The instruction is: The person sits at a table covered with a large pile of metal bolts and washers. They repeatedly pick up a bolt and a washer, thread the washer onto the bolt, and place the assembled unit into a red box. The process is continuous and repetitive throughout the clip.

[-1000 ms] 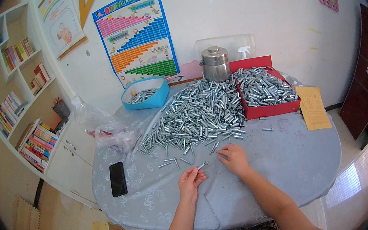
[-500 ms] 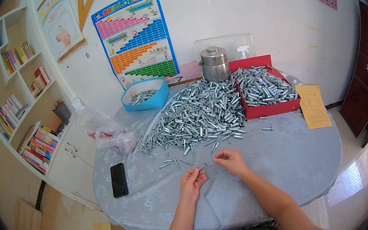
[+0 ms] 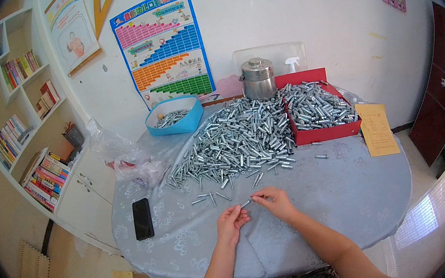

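Just above the near part of the table, my left hand (image 3: 231, 225) pinches a small metal expansion bolt (image 3: 246, 203) between thumb and fingers. Its far end points up and to the right. There my right hand (image 3: 275, 202) closes its fingertips around the tip of the bolt; any small part between those fingers is too small to make out. Beyond both hands spreads a big heap of silvery bolts (image 3: 239, 137). A few loose bolts (image 3: 211, 198) lie between that heap and my left hand.
A red box (image 3: 326, 134) full of metal pieces stands right of the heap, a blue bin (image 3: 185, 124) at the far left. A steel pot (image 3: 258, 80) is behind. On the grey tablecloth (image 3: 318, 205) lie a black phone (image 3: 142, 218), yellow paper (image 3: 378, 129) and a clear plastic bag (image 3: 131, 160).
My right hand has moved left, and its fingertips now meet the end of the bolt. My left hand keeps its hold in nearly the same place.
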`<action>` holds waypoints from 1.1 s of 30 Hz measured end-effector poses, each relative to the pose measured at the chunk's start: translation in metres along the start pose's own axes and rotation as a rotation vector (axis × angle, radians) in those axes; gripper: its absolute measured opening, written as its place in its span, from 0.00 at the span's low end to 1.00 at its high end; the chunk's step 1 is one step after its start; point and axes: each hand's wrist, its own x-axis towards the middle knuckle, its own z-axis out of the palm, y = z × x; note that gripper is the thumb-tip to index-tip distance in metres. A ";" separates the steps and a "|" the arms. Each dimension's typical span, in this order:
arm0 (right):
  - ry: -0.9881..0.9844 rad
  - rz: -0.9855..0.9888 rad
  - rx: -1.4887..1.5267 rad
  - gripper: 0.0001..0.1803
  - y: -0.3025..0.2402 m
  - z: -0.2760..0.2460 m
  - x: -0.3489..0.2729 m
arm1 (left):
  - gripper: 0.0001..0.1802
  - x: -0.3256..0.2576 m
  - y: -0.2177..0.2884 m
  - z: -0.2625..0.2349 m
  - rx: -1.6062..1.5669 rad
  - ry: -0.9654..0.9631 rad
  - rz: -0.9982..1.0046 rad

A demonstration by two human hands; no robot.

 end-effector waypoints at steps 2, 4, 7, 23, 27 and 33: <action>0.020 -0.119 -0.123 0.08 -0.001 0.000 0.000 | 0.08 0.002 -0.001 -0.002 -0.009 -0.011 -0.006; 0.002 -0.196 -0.212 0.09 -0.005 -0.001 0.000 | 0.08 0.002 -0.001 -0.004 -0.024 -0.017 -0.012; -0.008 -0.198 -0.256 0.10 -0.008 0.001 -0.001 | 0.08 0.001 0.000 -0.003 -0.017 0.000 -0.021; -0.077 -0.236 -0.617 0.10 0.046 0.016 0.084 | 0.07 0.008 0.006 -0.007 -0.132 0.079 0.083; -0.085 -0.247 -0.762 0.07 0.054 0.036 0.100 | 0.07 0.009 0.004 -0.011 -0.164 0.077 0.092; -0.079 -0.294 -0.913 0.07 0.061 0.045 0.108 | 0.07 0.009 0.005 -0.011 -0.172 0.067 0.080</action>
